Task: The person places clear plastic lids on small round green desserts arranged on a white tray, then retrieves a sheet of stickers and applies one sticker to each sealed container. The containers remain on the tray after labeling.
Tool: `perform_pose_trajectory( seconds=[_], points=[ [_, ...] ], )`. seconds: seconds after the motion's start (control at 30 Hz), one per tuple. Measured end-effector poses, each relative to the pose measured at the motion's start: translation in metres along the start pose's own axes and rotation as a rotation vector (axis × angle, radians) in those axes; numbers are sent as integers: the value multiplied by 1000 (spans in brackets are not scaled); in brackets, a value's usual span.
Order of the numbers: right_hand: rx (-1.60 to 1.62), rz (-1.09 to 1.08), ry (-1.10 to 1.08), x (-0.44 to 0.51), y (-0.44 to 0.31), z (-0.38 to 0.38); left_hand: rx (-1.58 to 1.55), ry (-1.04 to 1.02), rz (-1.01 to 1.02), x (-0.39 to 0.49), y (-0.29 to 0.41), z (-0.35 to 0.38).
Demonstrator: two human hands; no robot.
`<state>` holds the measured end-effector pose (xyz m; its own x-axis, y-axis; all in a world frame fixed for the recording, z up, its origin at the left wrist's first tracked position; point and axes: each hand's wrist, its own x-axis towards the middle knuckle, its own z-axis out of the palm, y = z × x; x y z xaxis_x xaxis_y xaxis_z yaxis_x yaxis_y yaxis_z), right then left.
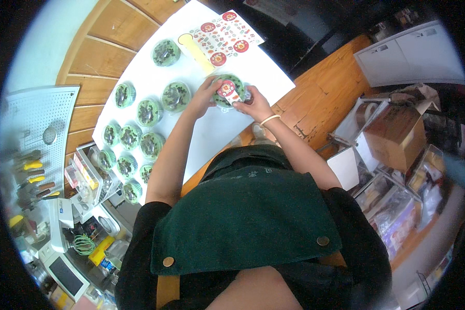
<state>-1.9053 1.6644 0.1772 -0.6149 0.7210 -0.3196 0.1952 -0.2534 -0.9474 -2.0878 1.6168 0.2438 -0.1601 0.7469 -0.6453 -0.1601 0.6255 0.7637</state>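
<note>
My left hand [206, 96] and my right hand [256, 104] are at a round clear-lidded container [238, 82] of green food with dark bits, near the white table's edge. My left fingers hold its left side and touch a red round sticker [226, 88] on the lid. The sticker has a pale printed strip [232, 99] running down from it, and my right thumb and finger are at the strip's lower end. Behind lie a sticker sheet [226, 37] with red round labels and a yellow backing strip [197, 54]. Several similar containers [176, 97] stand to the left.
The white table [209, 133] is in front of me. At the left are a pegboard [42, 116] with yellow-handled tools, a plastic bin [87, 174] and a white stand mixer [58, 224]. A cardboard box [395, 131] and storage bins [391, 205] stand at the right.
</note>
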Motion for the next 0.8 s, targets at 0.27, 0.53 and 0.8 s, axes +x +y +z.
perform_pose_trajectory(
  seconds=[0.27,0.53,0.8],
  points=[
    [-47,-65,-117,-12,-70,-8,-132,40,105,-40,29,2],
    [134,-397,-181,-39,-173,-2,-358,121,187,-122,116,4],
    [168,-438,-258,-53,-207,2,-383,179,253,-167,154,16]
  ],
)
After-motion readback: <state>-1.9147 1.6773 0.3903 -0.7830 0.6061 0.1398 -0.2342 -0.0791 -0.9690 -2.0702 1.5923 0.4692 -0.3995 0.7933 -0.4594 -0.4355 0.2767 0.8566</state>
